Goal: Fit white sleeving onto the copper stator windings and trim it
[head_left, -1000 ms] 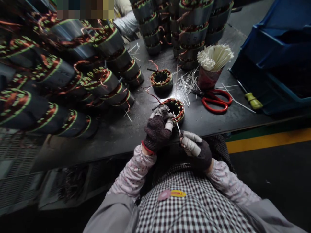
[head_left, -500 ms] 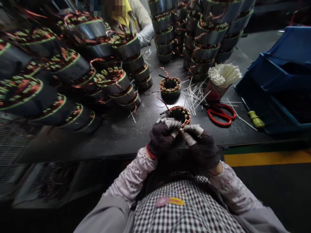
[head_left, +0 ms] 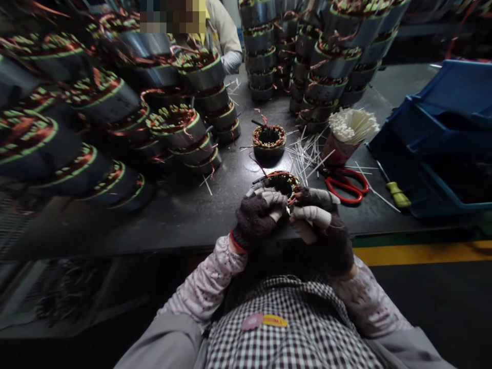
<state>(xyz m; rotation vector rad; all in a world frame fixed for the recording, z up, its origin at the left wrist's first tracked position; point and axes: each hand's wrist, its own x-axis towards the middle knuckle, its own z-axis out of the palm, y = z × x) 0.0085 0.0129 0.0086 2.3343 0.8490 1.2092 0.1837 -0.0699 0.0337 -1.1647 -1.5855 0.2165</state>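
Presently, I observe both hands working close together at a copper-wound ring (head_left: 286,183), which lies near the front edge of the dark desk (head_left: 184,215). The ring's opening faces up, and a length of red wire with a black sleeve projects at its far left side. The left hand (head_left: 255,215) is narrow: its taped fingers are curled and set against the near left rim. I cannot tell whether it pinches anything there, as the fingers hide the contact. The right hand (head_left: 325,225) reaches to the near right rim, index finger extended, with the lower fingers and thumb drawn in towards the left hand. A small pale tip (head_left: 288,209) shows between the two; I cannot confirm which hand, if either, grips it.

Just beyond the worked piece I note a second wound ring (head_left: 269,150), upright and apart from it. To its right lie loose white sticks (head_left: 305,156) in a crossed heap, beside a cup (head_left: 338,148) packed with more sticks. Red-handled scissors (head_left: 359,195) rest in front of the cup; a screwdriver (head_left: 398,195) with a yellow-green handle lies farther right, near the blue bins (head_left: 442,130). Stacked wound rings (head_left: 198,123) occupy the left side, with taller columns (head_left: 330,74) at the back. I also record another person's sleeve (head_left: 230,61) behind the stacks.
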